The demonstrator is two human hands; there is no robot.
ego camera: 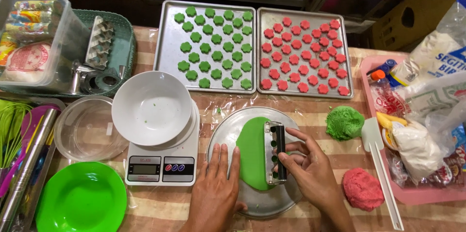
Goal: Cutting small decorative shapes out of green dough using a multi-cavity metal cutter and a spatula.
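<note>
Green dough sheet (252,152): rolled flat, lying on a round metal plate (233,127) at the near middle of the bench (165,207), between the two hands. Left hand (216,188): laid flat, fingers spread and holding nothing, palm down on the plate's near left edge, fingertips touching the sheet's left side. Right hand (308,169): closed around a long metal cutter (275,153), which stands across the sheet's right edge; thumb and fingers grip its right side.

Left of the plate: digital kitchen scale (162,164) carrying a white bowl (151,108). Further left: clear glass dish (87,127), bright green plate (81,198), whisk and utensils at the bench edge.

Behind the plate: two metal baking trays side by side, the left tray (167,42) filled with green flower-shaped pieces, the right tray (352,57) with red ones.

Right of the plate: lump of green dough (344,122), lump of red dough (363,189), white spatula (381,164) between them and a pink tray (412,195) of bags and bottles.

Far left rear: teal basket (124,42) holding metal cutters, clear tub of packets beside it.
</note>
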